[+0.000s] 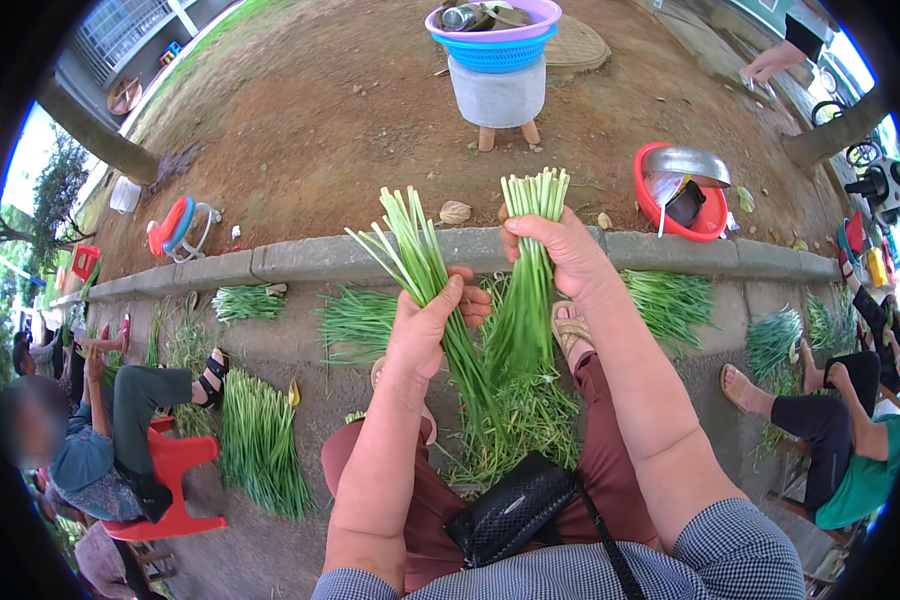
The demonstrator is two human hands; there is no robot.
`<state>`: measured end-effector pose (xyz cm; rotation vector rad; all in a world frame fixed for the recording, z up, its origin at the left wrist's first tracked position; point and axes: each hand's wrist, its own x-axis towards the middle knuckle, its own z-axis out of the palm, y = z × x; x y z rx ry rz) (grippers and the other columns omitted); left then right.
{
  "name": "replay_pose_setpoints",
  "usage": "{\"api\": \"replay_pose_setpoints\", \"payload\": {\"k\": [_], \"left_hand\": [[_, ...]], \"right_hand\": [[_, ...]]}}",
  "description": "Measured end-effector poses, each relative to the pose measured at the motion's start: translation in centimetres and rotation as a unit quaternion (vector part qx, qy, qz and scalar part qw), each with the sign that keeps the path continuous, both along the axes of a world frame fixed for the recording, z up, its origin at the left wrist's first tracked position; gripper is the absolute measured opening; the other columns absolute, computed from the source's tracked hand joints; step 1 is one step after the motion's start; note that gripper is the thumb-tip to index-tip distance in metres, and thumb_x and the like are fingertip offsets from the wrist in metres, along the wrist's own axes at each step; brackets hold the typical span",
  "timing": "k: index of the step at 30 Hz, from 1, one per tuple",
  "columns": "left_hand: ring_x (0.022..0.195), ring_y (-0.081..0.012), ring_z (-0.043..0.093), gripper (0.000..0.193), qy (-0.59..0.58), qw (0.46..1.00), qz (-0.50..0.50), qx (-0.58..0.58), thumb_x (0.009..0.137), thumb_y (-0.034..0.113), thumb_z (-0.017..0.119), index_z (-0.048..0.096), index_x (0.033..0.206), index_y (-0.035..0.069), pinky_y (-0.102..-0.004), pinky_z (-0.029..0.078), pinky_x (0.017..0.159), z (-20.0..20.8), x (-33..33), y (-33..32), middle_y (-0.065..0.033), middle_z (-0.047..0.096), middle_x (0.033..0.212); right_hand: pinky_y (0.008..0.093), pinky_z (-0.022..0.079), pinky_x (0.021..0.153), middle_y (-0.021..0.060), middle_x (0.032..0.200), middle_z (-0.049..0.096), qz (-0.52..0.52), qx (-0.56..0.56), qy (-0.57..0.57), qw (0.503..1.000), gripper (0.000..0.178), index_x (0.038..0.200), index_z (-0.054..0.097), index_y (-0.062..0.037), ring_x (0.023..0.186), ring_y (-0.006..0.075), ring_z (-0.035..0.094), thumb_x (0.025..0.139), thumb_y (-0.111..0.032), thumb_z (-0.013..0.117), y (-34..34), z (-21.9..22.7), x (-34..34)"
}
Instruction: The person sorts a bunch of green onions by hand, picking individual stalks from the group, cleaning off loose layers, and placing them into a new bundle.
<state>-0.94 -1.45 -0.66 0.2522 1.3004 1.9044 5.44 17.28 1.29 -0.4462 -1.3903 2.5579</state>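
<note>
My left hand (425,325) is closed round a loose bunch of green chives (410,245), its pale stalk ends fanned up and to the left. To its right, a little higher, my right hand (560,250) grips a tighter bunch of chives (537,190) with the pale ends upright and roughly level. The leaves of both bunches hang down between my knees. Beneath them lies a heap of loose green trimmings (525,425) on the ground. The two hands are apart.
A stone kerb (320,257) runs across in front of me. Chive piles lie at left (260,445) and right (667,305). Beyond stand a stool with basins (495,90) and a red basin (705,215). A black bag (515,510) rests on my lap. People sit on both sides.
</note>
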Motion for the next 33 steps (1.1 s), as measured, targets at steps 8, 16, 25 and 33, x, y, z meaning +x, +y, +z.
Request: {"api": "replay_pose_setpoints", "payload": {"k": [8, 16, 25, 33], "left_hand": [[0.059, -0.0149, 0.058, 0.023, 0.041, 0.994, -0.101, 0.007, 0.089, 0.02, 0.057, 0.058, 0.1, -0.001, -0.0253, 0.045, 0.053, 0.0, 0.5, 0.0, -0.0105, 0.063, 0.076], [0.059, -0.0165, 0.059, 0.025, -0.013, 0.999, -0.04, -0.006, 0.088, 0.018, 0.059, 0.057, 0.103, -0.002, -0.0266, 0.048, 0.054, 0.1, -0.1, -0.4, -0.013, 0.063, 0.077], [0.06, -0.016, 0.059, 0.017, 0.004, 0.999, -0.024, -0.031, 0.086, 0.011, 0.06, 0.057, 0.097, -0.002, -0.0265, 0.048, 0.054, -0.1, 0.0, -0.4, -0.0107, 0.063, 0.075], [0.059, -0.0149, 0.059, 0.014, 0.013, 1.0, 0.012, -0.013, 0.085, 0.009, 0.061, 0.057, 0.094, 0.0, -0.0257, 0.047, 0.053, 0.4, 0.5, 0.2, -0.0095, 0.062, 0.074]], "right_hand": [[0.0249, 0.045, 0.053, 0.0015, 0.073, 0.059, 0.038, 0.04, -0.031, 0.998, 0.019, 0.085, 0.062, -0.0044, 0.06, 0.0106, 0.054, 0.072, -0.009, 0.075, -2.7, -0.3, -0.6], [0.0265, 0.043, 0.057, -0.0014, 0.073, 0.057, -0.012, 0.064, -0.023, 0.998, 0.016, 0.084, 0.06, -0.0076, 0.063, 0.0102, 0.052, 0.075, -0.012, 0.073, -1.9, -0.3, -0.5], [0.026, 0.043, 0.058, 0.0, 0.074, 0.058, -0.081, 0.03, -0.007, 0.996, 0.021, 0.087, 0.061, -0.0072, 0.066, 0.0104, 0.053, 0.074, -0.014, 0.075, -1.1, -0.5, -0.6], [0.0284, 0.044, 0.063, 0.0006, 0.079, 0.061, -0.072, -0.017, 0.006, 0.997, 0.023, 0.089, 0.062, -0.0053, 0.068, 0.0108, 0.054, 0.071, -0.01, 0.077, -2.9, -1.1, -1.1]]}}
